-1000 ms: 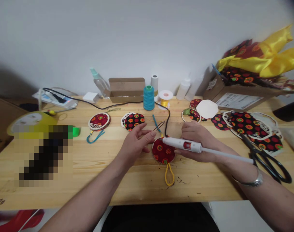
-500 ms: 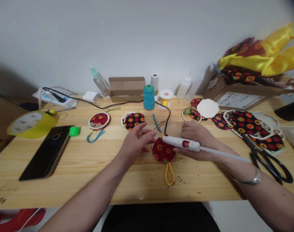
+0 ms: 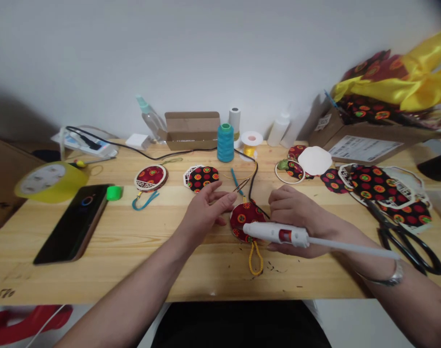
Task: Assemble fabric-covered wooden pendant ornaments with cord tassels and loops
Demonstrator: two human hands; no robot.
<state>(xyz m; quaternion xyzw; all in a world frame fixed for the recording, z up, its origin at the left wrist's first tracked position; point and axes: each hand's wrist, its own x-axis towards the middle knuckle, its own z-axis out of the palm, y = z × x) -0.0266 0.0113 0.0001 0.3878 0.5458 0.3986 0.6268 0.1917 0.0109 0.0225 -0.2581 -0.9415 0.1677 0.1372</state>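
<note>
My right hand [image 3: 296, 212] is closed around a white hot glue gun [image 3: 274, 233], with a long pale glue stick [image 3: 354, 246] sticking out of its back. The nozzle points left, over a round dark-red patterned fabric pendant [image 3: 246, 212] lying on the table. A braided yellow loop [image 3: 255, 261] comes off the pendant's near edge, a teal cord [image 3: 236, 180] off its far side. Just left of the pendant, my left hand [image 3: 209, 210] has its fingers loosely bent and apart. A thin dark loop of cord [image 3: 245, 183] reaches its thumb; whether it is held is unclear.
Behind stand a teal thread cone [image 3: 225, 143], a yellow cord spool [image 3: 251, 139] and an open cardboard box [image 3: 192, 130]. Black scissors [image 3: 405, 237] and fabric pieces [image 3: 377, 186] lie right. A phone [image 3: 73, 222] and yellow tape [image 3: 55, 180] are left. A black cable [image 3: 254, 179] runs forward.
The glue gun in my right hand has moved toward me, its nozzle shifting from the pendant's far edge to over its nearer part. My left hand stays almost still.
</note>
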